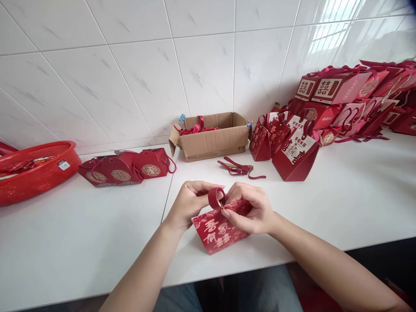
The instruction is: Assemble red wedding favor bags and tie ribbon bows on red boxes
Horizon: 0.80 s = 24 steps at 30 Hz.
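Observation:
A red gift box [216,234] with white Chinese characters stands near the table's front edge, tilted a little. At its top a dark red strap [214,198] is bent into a loop, with a small brass stud at the base. My left hand [192,201] is closed at the left side of the loop, its fingertips behind the strap. From the right, my right hand [251,207] pinches the box's top edge by the stud, thumb in front and fingers behind. Just beyond lie several loose dark red straps [242,168].
A cardboard box [214,145] of red ribbon stands against the tiled wall. Finished-looking gift boxes [295,154] stand right of it, before a large stack of boxes [344,99]. Round-emblem boxes [121,169] and a red plastic basket [39,177] are at left.

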{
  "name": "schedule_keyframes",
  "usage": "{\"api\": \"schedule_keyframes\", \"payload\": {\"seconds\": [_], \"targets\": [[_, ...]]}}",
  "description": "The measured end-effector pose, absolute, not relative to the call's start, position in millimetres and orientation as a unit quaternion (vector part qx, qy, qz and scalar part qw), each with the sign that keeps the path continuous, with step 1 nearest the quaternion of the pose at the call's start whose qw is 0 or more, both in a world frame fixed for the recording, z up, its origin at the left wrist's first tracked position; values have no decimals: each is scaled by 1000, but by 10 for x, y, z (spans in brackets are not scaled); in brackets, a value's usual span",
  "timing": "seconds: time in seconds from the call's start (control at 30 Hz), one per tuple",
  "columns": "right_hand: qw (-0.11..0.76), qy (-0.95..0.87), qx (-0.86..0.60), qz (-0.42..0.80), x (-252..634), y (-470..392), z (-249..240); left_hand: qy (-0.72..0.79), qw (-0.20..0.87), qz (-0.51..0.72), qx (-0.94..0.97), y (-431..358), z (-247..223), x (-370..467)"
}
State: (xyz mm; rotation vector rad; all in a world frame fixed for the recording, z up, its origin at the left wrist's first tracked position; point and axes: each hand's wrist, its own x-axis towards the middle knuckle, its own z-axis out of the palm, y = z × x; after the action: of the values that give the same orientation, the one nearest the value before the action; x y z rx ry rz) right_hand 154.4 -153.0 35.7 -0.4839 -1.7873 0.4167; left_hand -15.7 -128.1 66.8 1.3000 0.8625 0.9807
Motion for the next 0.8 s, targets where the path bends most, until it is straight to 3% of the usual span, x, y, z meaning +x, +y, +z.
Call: {"api": "schedule_keyframes", "payload": {"seconds": [0.8], "targets": [[605,-768,-178,111,1555,-1514,360,242,603,389,653,-1262,643,-300]]}}
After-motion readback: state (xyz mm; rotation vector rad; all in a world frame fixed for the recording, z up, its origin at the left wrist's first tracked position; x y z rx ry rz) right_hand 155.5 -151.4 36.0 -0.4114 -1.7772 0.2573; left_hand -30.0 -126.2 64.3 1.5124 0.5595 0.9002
